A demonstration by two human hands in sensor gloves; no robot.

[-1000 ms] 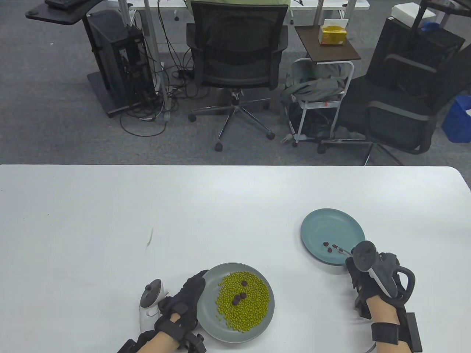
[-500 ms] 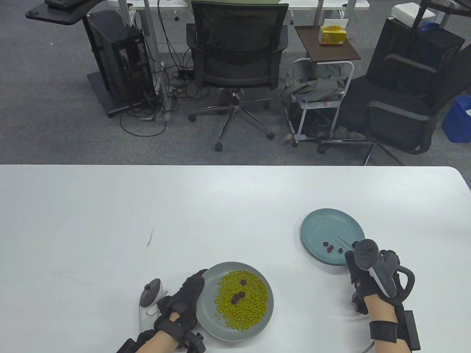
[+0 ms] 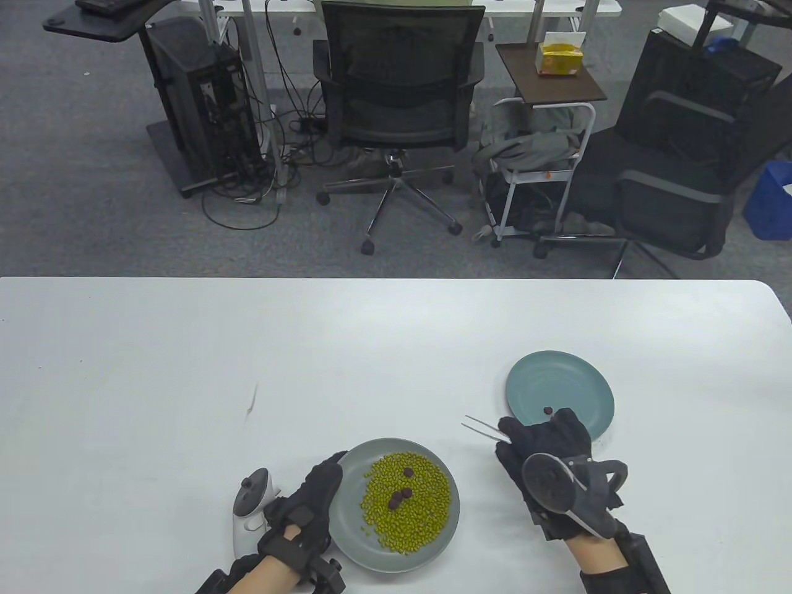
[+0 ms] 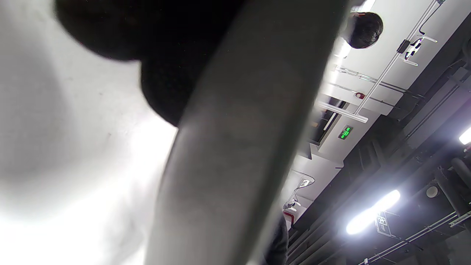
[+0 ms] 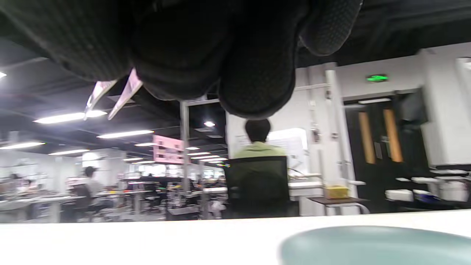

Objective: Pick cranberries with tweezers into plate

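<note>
A grey plate [image 3: 448,523] near the front edge holds a heap of green beans [image 3: 408,507] with three dark cranberries [image 3: 401,495] on top. My left hand [image 3: 309,504] holds this plate's left rim; the rim fills the left wrist view [image 4: 235,147]. My right hand [image 3: 544,448] grips metal tweezers [image 3: 484,427], tips apart and empty, pointing left over the bare table between the plates. A teal plate [image 3: 572,383] sits to the right with one cranberry [image 3: 547,409] showing; my hand hides its near part. The right wrist view shows the tweezers [image 5: 110,94] and teal plate [image 5: 379,244].
The white table [image 3: 185,371] stretches wide to the left and back. A small dark mark [image 3: 252,402] lies on it at left. Office chairs [image 3: 402,93] and a side cart [image 3: 538,161] stand on the floor beyond the far edge.
My right hand has left the teal plate and swung left, turning over. The tweezers now point left toward the bean plate. The left hand has stayed on the rim.
</note>
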